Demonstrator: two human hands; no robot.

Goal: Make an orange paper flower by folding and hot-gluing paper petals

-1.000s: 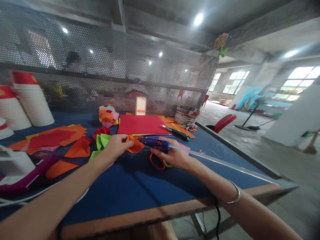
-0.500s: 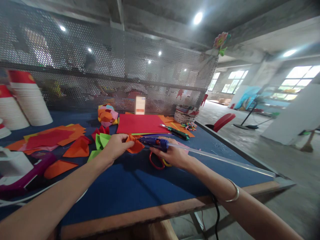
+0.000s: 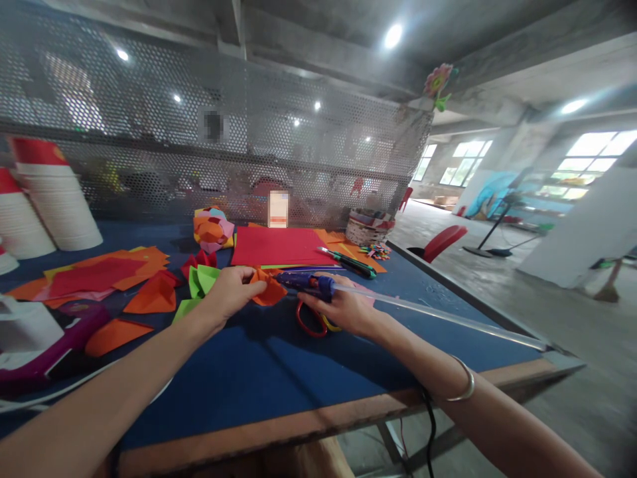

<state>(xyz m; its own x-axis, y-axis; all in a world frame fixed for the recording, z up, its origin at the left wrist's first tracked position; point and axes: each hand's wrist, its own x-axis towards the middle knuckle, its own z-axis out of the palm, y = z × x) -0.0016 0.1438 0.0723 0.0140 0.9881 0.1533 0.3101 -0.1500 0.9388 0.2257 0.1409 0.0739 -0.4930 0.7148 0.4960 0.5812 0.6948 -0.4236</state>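
Observation:
Between the fingers of my left hand [image 3: 229, 292] is a folded piece of orange paper [image 3: 270, 289]. My right hand [image 3: 351, 307] is closed around a blue hot glue gun [image 3: 311, 284], its nozzle at the right side of the orange paper. A long clear glue stick [image 3: 448, 320] sticks out of the gun's back toward the table's right edge. Below the gun lie scissors with red and yellow handles [image 3: 311, 320], partly hidden by my right hand. Green folded paper [image 3: 203, 280] sits just left of my left hand.
Red paper sheets [image 3: 279, 245] and a green utility knife [image 3: 351, 262] lie behind my hands. A woven basket [image 3: 369, 227] and a colourful paper ball [image 3: 213, 227] stand farther back. At left are paper cup stacks [image 3: 74, 206], orange sheets [image 3: 124, 265] and a purple-and-white device [image 3: 60, 345].
Both hands, the orange paper and the glue gun hold almost the same position. The view has shifted very slightly. Behind the mesh, a blurred dark shape has moved right.

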